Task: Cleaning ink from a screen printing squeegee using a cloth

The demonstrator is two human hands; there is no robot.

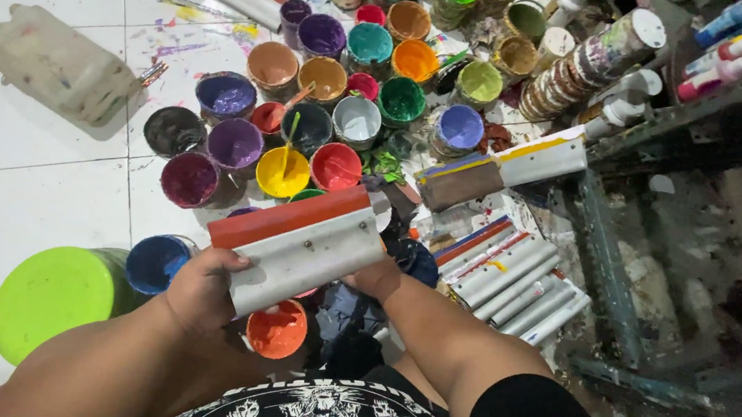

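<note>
Head view: left hand (203,288) fingers grip squeegee (300,245); right hand (373,277) beneath, fingers hidden.

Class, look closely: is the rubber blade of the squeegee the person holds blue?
No: the squeegee held by the left hand and right hand has a red-orange blade.

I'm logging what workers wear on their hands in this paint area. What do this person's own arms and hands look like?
Both hands are bare, with no gloves: left hand, right hand. Both forearms are uncovered, with no sleeves reaching them. No rings, watch or bands show. A black garment with a white print covers the body below.
</note>
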